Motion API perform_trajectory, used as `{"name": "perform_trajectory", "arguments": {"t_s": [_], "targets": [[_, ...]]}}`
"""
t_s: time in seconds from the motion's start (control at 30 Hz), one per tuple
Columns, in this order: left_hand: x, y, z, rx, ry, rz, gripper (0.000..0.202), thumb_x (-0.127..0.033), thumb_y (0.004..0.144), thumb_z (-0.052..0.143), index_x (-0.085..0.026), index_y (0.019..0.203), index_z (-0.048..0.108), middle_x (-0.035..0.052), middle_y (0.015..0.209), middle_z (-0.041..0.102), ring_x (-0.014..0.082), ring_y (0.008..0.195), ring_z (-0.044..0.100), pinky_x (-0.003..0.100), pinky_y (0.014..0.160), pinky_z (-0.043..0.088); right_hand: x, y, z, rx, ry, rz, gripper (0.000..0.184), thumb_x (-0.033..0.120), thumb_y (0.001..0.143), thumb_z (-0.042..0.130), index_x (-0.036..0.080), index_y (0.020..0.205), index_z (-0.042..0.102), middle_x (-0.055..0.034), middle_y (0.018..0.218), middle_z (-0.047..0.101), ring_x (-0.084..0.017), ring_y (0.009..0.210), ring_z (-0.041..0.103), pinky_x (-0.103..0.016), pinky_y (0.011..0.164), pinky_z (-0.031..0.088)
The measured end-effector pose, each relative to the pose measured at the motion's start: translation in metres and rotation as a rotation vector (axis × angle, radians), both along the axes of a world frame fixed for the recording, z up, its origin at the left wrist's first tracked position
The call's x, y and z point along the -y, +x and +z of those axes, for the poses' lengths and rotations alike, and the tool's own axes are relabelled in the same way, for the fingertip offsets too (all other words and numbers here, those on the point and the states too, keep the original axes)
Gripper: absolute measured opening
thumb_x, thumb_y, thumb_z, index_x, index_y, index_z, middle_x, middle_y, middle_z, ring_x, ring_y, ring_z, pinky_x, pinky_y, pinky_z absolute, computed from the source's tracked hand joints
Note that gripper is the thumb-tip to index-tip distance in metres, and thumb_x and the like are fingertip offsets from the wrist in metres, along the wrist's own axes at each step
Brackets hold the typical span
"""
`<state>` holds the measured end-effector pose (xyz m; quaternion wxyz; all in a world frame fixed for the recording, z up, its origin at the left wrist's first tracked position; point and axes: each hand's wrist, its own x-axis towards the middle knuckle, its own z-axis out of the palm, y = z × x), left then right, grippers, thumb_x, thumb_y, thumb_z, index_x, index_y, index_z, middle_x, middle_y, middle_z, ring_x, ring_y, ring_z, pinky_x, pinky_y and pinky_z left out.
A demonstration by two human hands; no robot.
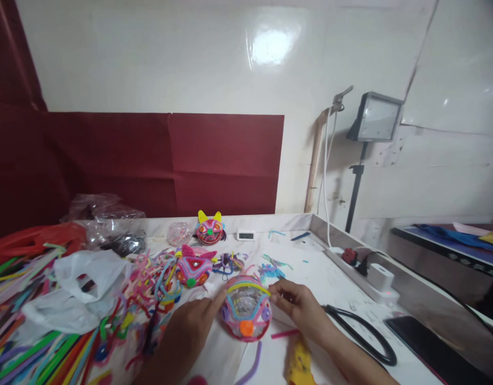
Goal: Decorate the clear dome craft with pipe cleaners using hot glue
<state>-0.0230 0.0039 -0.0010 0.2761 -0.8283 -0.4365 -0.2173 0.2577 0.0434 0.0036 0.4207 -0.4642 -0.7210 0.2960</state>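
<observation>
A clear plastic ball (247,300) stands on the white table in front of me, decorated with pink, blue and purple fuzzy strips and an orange pompom (246,328). Across its upper part arches a yellow pipe cleaner (246,284). My left hand (192,323) is closed on the ball's left side, its fingertips partly hidden. At the right end of the yellow strip, my right hand (297,306) pinches with thumb and fingers. Behind sit two finished-looking decorated balls, one with pink ears (193,270) and one with yellow ears (210,230).
Colourful pipe cleaners (41,353) and white plastic bags (76,289) heap up at left. A small digital display (245,235) stands at the back. On the right lie black-handled scissors (367,334), a phone (431,347) and a power strip (362,278). A yellow piece (300,363) lies in front.
</observation>
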Motion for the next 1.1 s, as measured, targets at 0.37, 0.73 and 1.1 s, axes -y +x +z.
{"name": "perform_trajectory", "arguments": {"t_s": [0.37, 0.73, 1.1], "targets": [[-0.001, 0.0, -0.007, 0.029, 0.005, -0.015, 0.065, 0.006, 0.081, 0.038, -0.022, 0.139, 0.043, -0.0019, 0.073, 0.069, 0.0133, 0.062, 0.067, 0.022, 0.062, 0.053, 0.002, 0.001, 0.001, 0.062, 0.017, 0.005, 0.022, 0.039, 0.083, 0.056, 0.02, 0.083, 0.068, -0.0032, 0.078, 0.067, -0.019, 0.07, 0.053, -0.03, 0.065, 0.04], [-0.004, 0.001, -0.008, 0.061, 0.081, -0.055, 0.053, -0.002, 0.089, 0.038, -0.022, 0.137, 0.048, -0.0023, 0.065, 0.067, 0.0131, 0.055, 0.065, 0.021, 0.057, 0.052, 0.009, 0.0, 0.005, 0.1, 0.036, -0.022, 0.023, 0.038, 0.083, 0.053, 0.02, 0.083, 0.068, -0.0034, 0.079, 0.068, -0.019, 0.069, 0.055, -0.03, 0.065, 0.041], [-0.002, 0.003, -0.004, 0.086, 0.102, -0.096, 0.041, -0.009, 0.096, 0.029, -0.018, 0.121, 0.06, 0.0039, 0.081, 0.076, 0.0143, 0.062, 0.071, 0.022, 0.065, 0.057, 0.014, -0.002, 0.009, 0.137, 0.076, -0.048, 0.021, 0.034, 0.084, 0.051, 0.021, 0.083, 0.068, -0.0039, 0.08, 0.07, -0.02, 0.072, 0.059, -0.03, 0.066, 0.042]]}}
